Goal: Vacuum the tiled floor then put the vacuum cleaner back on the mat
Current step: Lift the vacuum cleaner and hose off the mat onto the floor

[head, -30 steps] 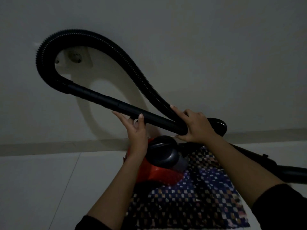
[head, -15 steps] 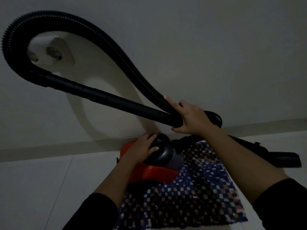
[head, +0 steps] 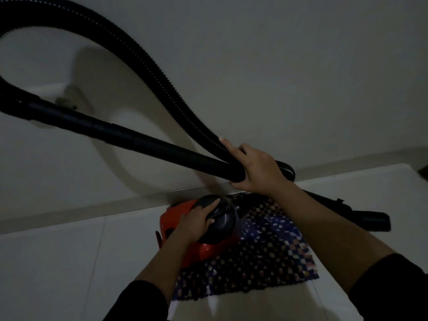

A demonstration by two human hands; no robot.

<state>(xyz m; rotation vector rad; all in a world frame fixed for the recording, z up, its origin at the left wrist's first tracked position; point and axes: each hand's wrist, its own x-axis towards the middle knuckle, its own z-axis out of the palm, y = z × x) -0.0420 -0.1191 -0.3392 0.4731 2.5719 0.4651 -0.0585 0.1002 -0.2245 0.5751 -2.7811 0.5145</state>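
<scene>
A red vacuum cleaner point(head: 176, 216) with a black top handle point(head: 222, 218) sits on the checkered mat point(head: 261, 269) by the wall. My left hand point(head: 199, 222) is closed over that black handle. My right hand point(head: 257, 170) grips the rigid black wand point(head: 143, 140) together with the ribbed hose point(head: 162, 82), held up above the cleaner. The hose loops high and left, out of frame. The black floor nozzle point(head: 370, 220) lies on the tiles to the right.
The pale wall point(head: 301, 66) stands directly ahead, with a wall socket point(head: 67, 101) behind the wand at left. White floor tiles point(head: 58, 262) spread left of the mat and in front of it. A dark object point(head: 423, 170) shows at the right edge.
My left hand let go of the wand and dropped onto the cleaner's black handle. The hose loop and wand swung further up and left; my right hand kept its grip.
</scene>
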